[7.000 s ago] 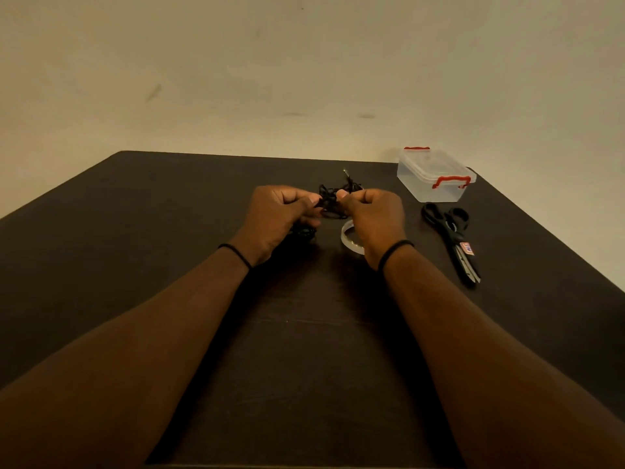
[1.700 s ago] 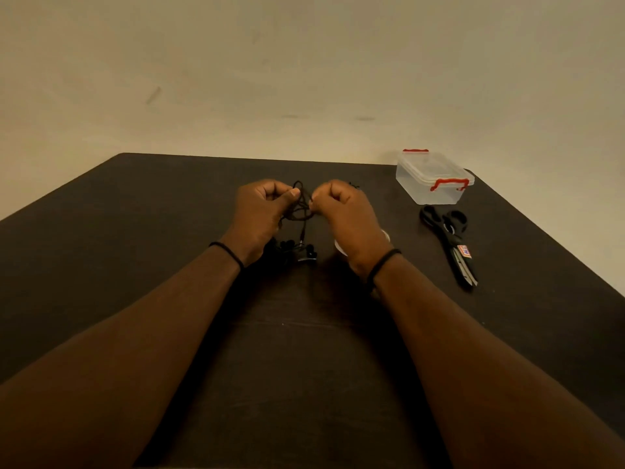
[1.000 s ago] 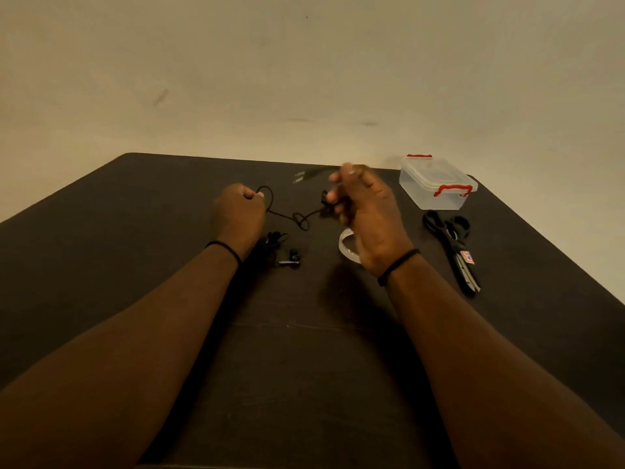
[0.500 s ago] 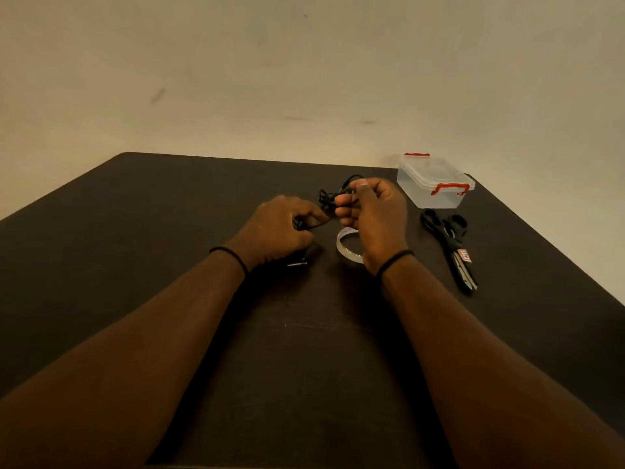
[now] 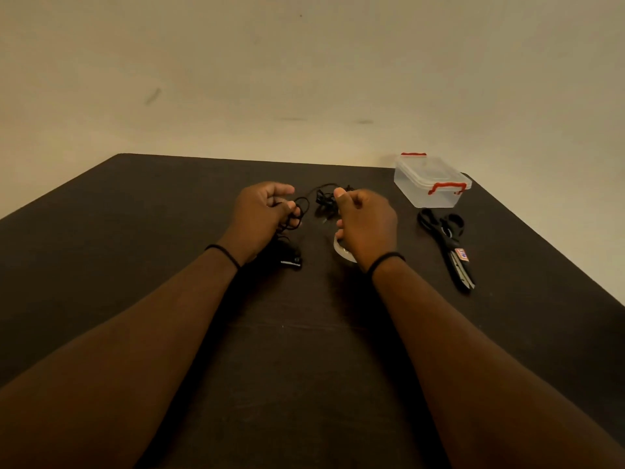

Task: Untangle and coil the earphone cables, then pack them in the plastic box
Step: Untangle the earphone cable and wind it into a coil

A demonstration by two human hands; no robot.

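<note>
Fingers: left hand (image 5: 260,214) curls round black loops of the earphone cables (image 5: 301,209); right hand (image 5: 367,221) pinches the knotted bunch, both above table (image 5: 135,231) centre.
Box: plastic box (image 5: 429,181) at two o'clock, lid on.
Progress: tangle remains; coiling and packing not yet done.

2 hands (image 5: 262,214), 1 tangled earphone cable (image 5: 306,206), 1 plastic box (image 5: 431,181), 1 scissors (image 5: 446,245), 1 tape roll (image 5: 341,252), 1 counter (image 5: 135,231).

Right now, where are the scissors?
In the head view, the scissors lie flat on the right side of the table, just in front of the plastic box and to the right of the right hand.
</note>
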